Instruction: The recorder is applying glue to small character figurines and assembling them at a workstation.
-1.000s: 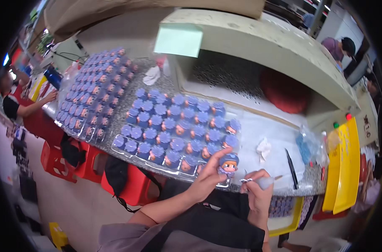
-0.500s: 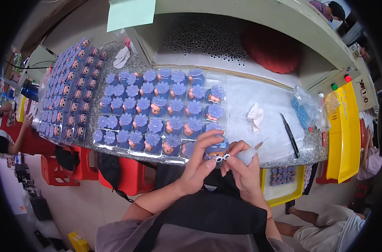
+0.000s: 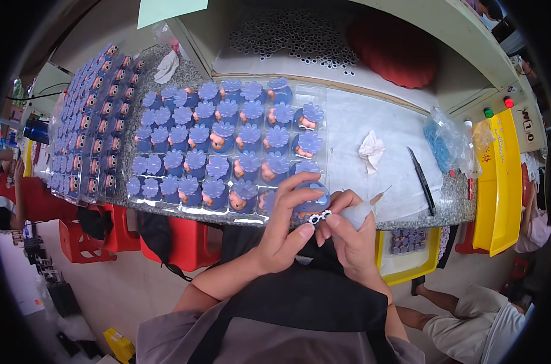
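A small figurine with a rounded blue cap [image 3: 312,199], likely light, firm and smooth, sits in a person's left hand [image 3: 281,233], fingers curled around it; the cap seems the surest hold. At four o'clock, the right hand [image 3: 352,241] grips a translucent, needle-tipped squeeze bottle [image 3: 355,214], fingertips at tiny black-and-white eye pieces [image 3: 315,219]. A clear plastic tray [image 3: 310,94] of blue, flower-topped figurines [image 3: 247,165] lies at ten o'clock, a crumpled white tissue [image 3: 370,151] at two.
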Available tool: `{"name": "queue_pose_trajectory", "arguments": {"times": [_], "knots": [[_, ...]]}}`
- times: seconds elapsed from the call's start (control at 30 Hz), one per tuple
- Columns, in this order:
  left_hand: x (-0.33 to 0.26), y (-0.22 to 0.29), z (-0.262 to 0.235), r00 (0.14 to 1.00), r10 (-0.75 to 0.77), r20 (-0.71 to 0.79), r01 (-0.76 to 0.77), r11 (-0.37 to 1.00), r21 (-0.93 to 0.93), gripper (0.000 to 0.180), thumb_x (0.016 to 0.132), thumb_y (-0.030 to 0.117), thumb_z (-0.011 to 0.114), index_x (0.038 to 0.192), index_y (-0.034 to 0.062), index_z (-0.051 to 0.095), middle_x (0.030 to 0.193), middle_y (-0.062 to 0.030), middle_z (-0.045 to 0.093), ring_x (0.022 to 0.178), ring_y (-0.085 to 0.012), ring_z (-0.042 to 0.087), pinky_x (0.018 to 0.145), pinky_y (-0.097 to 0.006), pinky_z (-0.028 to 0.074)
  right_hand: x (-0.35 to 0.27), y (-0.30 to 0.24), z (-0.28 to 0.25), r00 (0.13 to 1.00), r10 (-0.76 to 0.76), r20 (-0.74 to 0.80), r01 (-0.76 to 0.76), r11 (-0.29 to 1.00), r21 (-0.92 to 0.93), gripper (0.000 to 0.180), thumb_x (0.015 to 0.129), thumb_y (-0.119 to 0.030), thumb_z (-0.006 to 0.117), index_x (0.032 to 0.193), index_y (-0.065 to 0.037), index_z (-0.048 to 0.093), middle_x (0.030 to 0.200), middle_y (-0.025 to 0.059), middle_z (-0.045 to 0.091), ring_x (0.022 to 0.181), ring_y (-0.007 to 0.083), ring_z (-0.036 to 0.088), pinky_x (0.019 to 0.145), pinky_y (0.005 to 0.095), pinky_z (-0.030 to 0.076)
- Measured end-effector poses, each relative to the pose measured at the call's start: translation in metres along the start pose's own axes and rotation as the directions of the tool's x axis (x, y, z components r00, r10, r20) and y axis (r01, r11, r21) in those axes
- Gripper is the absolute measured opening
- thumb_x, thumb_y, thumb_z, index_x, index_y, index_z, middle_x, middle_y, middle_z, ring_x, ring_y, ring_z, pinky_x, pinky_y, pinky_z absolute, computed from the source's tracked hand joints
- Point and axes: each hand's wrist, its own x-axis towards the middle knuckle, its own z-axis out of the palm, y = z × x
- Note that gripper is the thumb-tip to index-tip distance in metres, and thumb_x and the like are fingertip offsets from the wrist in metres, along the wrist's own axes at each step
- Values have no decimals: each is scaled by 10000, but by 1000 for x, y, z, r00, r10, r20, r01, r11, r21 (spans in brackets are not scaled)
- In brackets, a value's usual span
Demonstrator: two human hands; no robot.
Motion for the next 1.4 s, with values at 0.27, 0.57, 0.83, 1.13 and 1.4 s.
{"name": "queue_pose_trajectory", "arguments": {"times": [0.27, 0.57, 0.83, 1.13, 1.4], "knots": [[0, -1, 1, 996, 87, -17, -86, 995, 51, 368, 785, 109, 505, 1132, 30, 410, 1236, -219, 318, 1065, -263, 400, 893, -349, 335, -3, 1, 3, 1000, 18, -14, -18, 1000, 19, 82, 775, 31, 540, 808, 11, 467, 818, 82, 469, 590, 120, 512, 509, 257, 462], [-4, -2, 2, 991, 96, -93, -96, 995, 4, 275, 783, 61, 507, 1052, 42, 453, 1194, -207, 370, 986, -224, 453, 837, -314, 378, -6, 2, 4, 992, 119, 44, -121, 991, 58, 80, 784, 13, 545, 810, 7, 470, 820, 73, 469, 589, 121, 524, 513, 256, 472], [-6, -3, 1, 994, 69, -81, -63, 995, 73, 258, 781, 76, 514, 1033, 49, 465, 1178, -215, 393, 991, -256, 458, 856, -342, 362, -3, 0, 1, 991, 131, 39, -130, 991, -13, 90, 785, -11, 567, 790, 5, 479, 772, 60, 481, 591, 115, 525, 500, 249, 471], [-4, -6, 0, 995, 91, -46, -84, 987, 133, 262, 786, 77, 506, 1042, 44, 458, 1177, -208, 397, 971, -254, 475, 853, -352, 367, 0, 8, -3, 993, 115, 28, -114, 993, -12, 106, 779, -14, 575, 811, -2, 474, 787, 70, 490, 581, 112, 507, 493, 250, 469], [-3, -4, 7, 982, -57, -179, 37, 993, -113, 365, 799, 32, 478, 1151, 5, 386, 1211, -180, 366, 1104, -224, 387, 931, -337, 318, -9, 4, -5, 985, 174, 4, -174, 985, 4, 268, 765, 29, 534, 984, -21, 387, 953, 129, 493, 562, 106, 463, 493, 278, 479]]}}
